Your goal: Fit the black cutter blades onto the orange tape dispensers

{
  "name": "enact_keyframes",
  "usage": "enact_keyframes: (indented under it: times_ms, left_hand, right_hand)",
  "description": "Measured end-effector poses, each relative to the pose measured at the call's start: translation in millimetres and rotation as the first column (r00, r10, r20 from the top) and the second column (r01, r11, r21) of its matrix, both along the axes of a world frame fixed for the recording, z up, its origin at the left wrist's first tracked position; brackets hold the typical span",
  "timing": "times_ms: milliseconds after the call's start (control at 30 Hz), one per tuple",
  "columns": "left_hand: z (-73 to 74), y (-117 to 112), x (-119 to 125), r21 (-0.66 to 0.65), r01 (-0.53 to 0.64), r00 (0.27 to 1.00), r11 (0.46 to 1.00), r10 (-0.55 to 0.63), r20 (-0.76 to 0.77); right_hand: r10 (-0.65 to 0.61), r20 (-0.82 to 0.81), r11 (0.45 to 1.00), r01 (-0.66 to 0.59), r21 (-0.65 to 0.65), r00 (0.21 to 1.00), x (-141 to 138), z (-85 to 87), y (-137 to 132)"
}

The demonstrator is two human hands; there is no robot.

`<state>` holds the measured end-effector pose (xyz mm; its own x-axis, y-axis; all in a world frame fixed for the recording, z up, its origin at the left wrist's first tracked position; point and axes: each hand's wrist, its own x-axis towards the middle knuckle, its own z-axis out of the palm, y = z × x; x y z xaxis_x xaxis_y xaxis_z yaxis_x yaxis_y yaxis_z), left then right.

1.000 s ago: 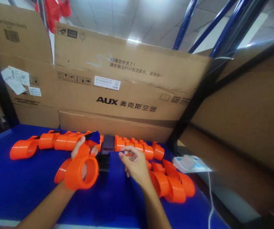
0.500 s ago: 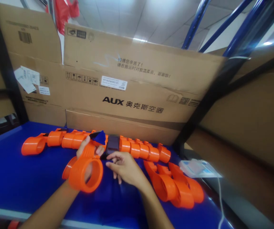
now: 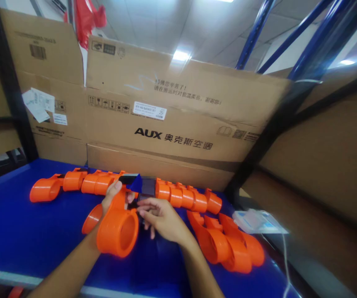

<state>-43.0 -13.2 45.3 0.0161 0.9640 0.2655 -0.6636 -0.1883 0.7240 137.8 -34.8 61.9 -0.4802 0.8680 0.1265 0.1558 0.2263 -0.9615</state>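
Note:
My left hand point(image 3: 112, 195) is closed around the neck of an orange plastic ring-shaped part point(image 3: 107, 238), its round opening turned toward the lower right. A blue piece with a dark top point(image 3: 136, 183) sticks out at the upper end of this part. Close against its right side is my right hand point(image 3: 162, 218), thumb and index finger pinched together by a small dark bit. What the pinch holds is too small to name. Behind the hands stands a dark box point(image 3: 148, 187). Another orange ring part point(image 3: 91, 219) lies on the table behind my left forearm.
Several orange ring parts point(image 3: 104, 184) line the back of the blue table point(image 3: 7, 223), with more to the right point(image 3: 170, 194). Three others point(image 3: 239, 256) lie at the right beside a white device with a cable point(image 3: 256, 221). A cardboard panel point(image 3: 178, 124) walls off the back.
The held orange part has shifted slightly right and down and turned a little, showing more of the blue and dark piece. My right fingertips have come up against it.

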Motion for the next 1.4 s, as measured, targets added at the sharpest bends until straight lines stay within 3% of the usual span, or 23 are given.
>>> enact_keyframes:
  times_ms: [100,233,400,467,567,667,833,1000,1400]
  left_hand:
    - [5.3,0,6,0.04,-0.055,0.996,0.998,0.058,-0.072]
    - [7.6,1,18,0.018,-0.081,0.964,0.997,0.083,-0.251]
    - [2.6,-1,32,0.024,-0.098,0.934,0.995,0.1,-0.342]
    - [-0.7,-2,35,0.024,-0.08,0.935,0.997,0.083,-0.344]
    - [-5.3,-2,39,0.007,-0.028,0.949,1.0,0.029,-0.315]
    - [-8.1,-3,43,0.001,0.017,0.952,1.0,-0.016,-0.306]
    - [-9.4,-5,46,-0.029,0.026,0.932,0.999,-0.035,-0.36]
    - [-8.7,-6,46,-0.008,0.006,0.918,1.0,-0.008,-0.397]
    - [-7.4,-6,43,0.007,0.004,0.913,1.0,-0.001,-0.407]
  right_hand:
    - [-0.087,-0.044,0.99,0.091,0.105,0.995,4,2.5,3]
    - [-0.229,-0.179,0.91,0.275,0.31,0.957,18,11.3,4]
    - [-0.272,-0.093,0.843,0.284,0.457,0.958,27,9.0,0]
    - [-0.361,-0.034,0.779,0.322,0.538,0.932,26,3.7,1]
    - [-0.499,0.0,0.634,0.365,0.682,0.866,25,-3.1,3]
    - [-0.553,-0.003,0.515,0.344,0.785,0.833,25,-5.6,3]
    - [-0.559,0.01,0.408,0.264,0.874,0.829,26,-4.4,-1]
    - [-0.53,0.05,0.38,0.185,0.906,0.847,26,-4.7,-1]
    - [-0.52,0.092,0.392,0.141,0.909,0.849,26,-8.5,1]
